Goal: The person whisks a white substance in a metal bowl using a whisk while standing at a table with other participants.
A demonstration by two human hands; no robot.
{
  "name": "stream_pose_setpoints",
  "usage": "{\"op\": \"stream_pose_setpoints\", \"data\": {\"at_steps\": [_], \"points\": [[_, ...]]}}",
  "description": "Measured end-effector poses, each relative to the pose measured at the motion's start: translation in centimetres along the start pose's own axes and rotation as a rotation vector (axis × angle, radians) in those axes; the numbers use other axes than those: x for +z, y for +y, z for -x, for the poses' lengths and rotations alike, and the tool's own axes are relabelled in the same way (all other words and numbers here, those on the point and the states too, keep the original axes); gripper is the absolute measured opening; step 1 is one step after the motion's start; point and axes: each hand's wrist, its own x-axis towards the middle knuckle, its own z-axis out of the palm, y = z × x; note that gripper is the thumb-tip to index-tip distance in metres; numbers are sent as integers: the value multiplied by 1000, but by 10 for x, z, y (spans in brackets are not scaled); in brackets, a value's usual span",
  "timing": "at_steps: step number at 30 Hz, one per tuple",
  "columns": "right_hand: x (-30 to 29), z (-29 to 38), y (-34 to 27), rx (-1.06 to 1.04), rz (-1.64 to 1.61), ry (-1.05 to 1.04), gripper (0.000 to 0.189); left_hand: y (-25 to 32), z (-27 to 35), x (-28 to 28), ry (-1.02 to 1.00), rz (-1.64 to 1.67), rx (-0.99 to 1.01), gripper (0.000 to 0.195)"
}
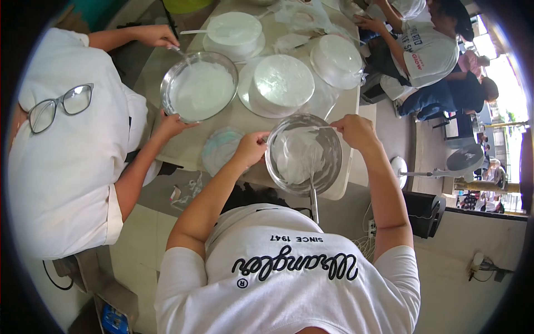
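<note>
A steel mixing bowl [336, 167] at the table's near edge holds white cream [294, 156]. My left hand [251, 149] grips its left rim. Over the right rim, my right hand [356, 130] holds the end of a thin utensil [319, 127] that reaches across the bowl; its far end is in or over the cream. A second utensil with a metal handle [313, 200] leans in the bowl, its handle sticking out toward my shirt. Beside my left forearm lies a round, pale, plastic-covered item [221, 148].
Plastic-wrapped round white forms [283, 85] on boards stand on the table [338, 183] beyond the bowl. At left a co-worker's hands hold another steel bowl [233, 75] of white cream and a utensil. More people and a fan [465, 160] are at right.
</note>
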Motion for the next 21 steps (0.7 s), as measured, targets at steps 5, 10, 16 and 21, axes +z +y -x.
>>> {"op": "stream_pose_setpoints", "data": {"at_steps": [5, 10, 16, 21], "points": [[40, -15, 14, 18, -4, 158, 25, -6, -1, 0, -20, -25, 15, 40], [43, -6, -17, -80, -40, -83, 24, -11, -6, -2, 15, -34, 3, 41], [36, -1, -5, -22, 26, -18, 25, -5, -3, 0, 1, -30, 28, 41], [34, 11, -6, -43, 6, -166, 23, -5, -7, 0, 12, -39, 13, 42]]}}
